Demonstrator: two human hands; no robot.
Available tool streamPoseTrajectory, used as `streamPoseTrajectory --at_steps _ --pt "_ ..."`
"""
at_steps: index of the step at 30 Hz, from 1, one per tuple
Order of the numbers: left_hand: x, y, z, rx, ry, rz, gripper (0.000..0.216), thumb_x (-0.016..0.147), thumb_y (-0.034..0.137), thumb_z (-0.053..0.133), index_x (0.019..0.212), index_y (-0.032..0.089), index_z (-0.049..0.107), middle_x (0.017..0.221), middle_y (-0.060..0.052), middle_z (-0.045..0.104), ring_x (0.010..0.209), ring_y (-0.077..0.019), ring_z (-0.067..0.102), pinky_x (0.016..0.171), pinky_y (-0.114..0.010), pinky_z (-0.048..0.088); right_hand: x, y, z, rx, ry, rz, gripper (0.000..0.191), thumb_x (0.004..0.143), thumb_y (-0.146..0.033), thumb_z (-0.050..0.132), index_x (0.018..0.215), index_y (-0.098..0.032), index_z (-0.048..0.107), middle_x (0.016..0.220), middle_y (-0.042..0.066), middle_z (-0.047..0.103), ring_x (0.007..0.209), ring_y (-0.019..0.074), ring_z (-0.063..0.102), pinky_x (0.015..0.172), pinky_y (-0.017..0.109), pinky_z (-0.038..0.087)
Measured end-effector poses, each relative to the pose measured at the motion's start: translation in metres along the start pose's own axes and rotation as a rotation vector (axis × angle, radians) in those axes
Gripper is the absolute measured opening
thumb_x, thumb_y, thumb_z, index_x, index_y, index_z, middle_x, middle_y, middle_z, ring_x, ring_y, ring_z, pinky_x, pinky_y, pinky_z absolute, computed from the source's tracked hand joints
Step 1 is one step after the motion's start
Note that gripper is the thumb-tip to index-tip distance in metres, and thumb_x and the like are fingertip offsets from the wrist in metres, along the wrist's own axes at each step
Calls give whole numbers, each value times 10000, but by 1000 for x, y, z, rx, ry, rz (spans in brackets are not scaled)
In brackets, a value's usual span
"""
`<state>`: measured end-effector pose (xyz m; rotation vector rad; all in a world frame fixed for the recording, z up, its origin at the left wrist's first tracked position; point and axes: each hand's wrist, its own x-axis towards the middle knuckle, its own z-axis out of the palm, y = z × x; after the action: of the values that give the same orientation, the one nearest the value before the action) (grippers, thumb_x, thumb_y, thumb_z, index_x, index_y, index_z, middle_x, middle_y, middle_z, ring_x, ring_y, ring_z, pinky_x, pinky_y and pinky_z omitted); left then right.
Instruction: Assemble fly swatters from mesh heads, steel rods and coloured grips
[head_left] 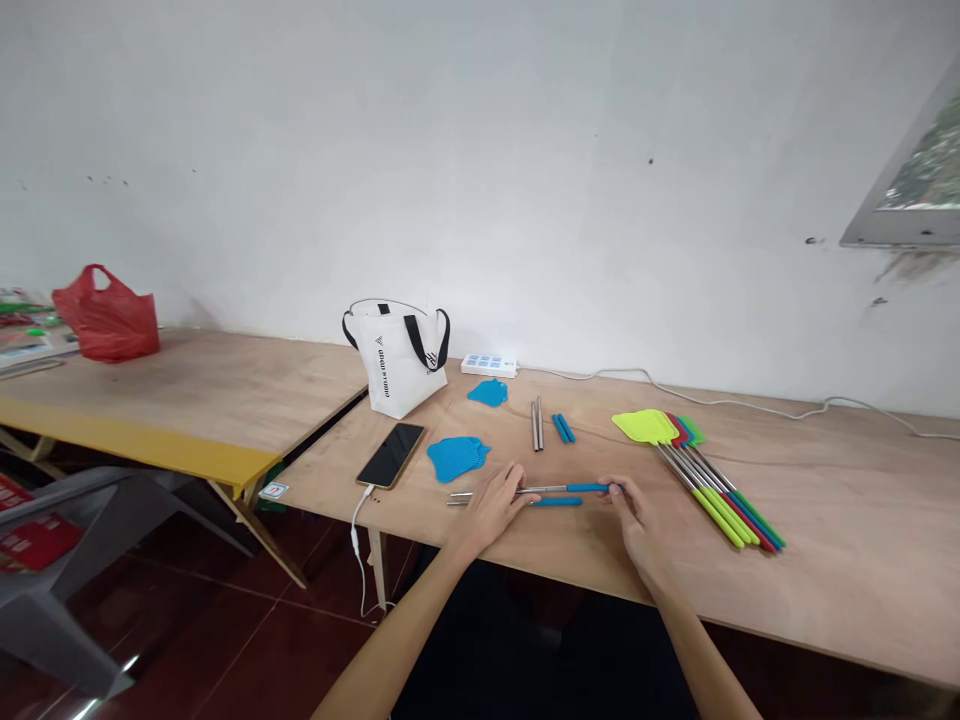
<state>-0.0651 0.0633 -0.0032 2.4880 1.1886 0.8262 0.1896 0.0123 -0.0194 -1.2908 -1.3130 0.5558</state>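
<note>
Steel showed between the hands: the left hand (495, 503) was closed on the rod (551, 489), seemingly to steady it over the table (840, 570), while the right hand (634, 512) pinched the outer end of its blue grip (589, 487), perhaps keeping both in line. A second rod with a blue grip (559, 501) lay just beside, partly hidden by the left hand. Swatters (724, 490) lay to the right, heads away, probably set apart from loose parts. Beyond, blue heads (456, 459) overlapped near the phone (391, 456); tubes (537, 425) and sleeves (563, 428) lay paired, apparently sorted by kind. Farther back stood the bag (401, 365), near the power strip (489, 365).
</note>
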Motion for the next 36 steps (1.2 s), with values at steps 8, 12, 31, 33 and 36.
streamPoseTrajectory --at_steps 8,12,31,33,36 --pt "0 2 -2 3 6 15 198 1051 377 476 924 224 471 938 -8 583 863 -190 564 753 -302 406 0 -2 0 -27 10 16 460 939 -638 473 1039 -232 667 994 70 709 917 241 635 883 371 486" --pt "0 3 -3 10 14 16 206 1052 376 477 913 226 459 934 -4 577 859 -185 558 735 -293 396 1 -5 -1 -18 21 52 483 915 -651 516 1105 -232 664 935 59 718 894 240 646 871 368 487" --pt "0 6 -4 0 42 36 200 1038 369 516 908 223 473 935 -6 582 874 -189 564 762 -299 400 -1 -20 2 62 -67 109 509 854 -698 589 991 -223 709 820 54 728 874 255 676 864 373 521" --pt "0 6 -3 -3 33 42 207 1038 380 516 913 220 478 939 -7 584 868 -185 562 753 -293 398 -2 -18 2 40 -114 96 496 861 -682 592 1011 -227 720 886 61 744 896 255 689 871 375 529" --pt "0 5 -3 -13 4 64 218 1040 395 510 918 216 491 944 -5 584 846 -173 560 740 -287 395 -4 -15 5 -23 -229 53 446 881 -641 591 1049 -254 734 1053 65 754 963 256 698 912 393 533"
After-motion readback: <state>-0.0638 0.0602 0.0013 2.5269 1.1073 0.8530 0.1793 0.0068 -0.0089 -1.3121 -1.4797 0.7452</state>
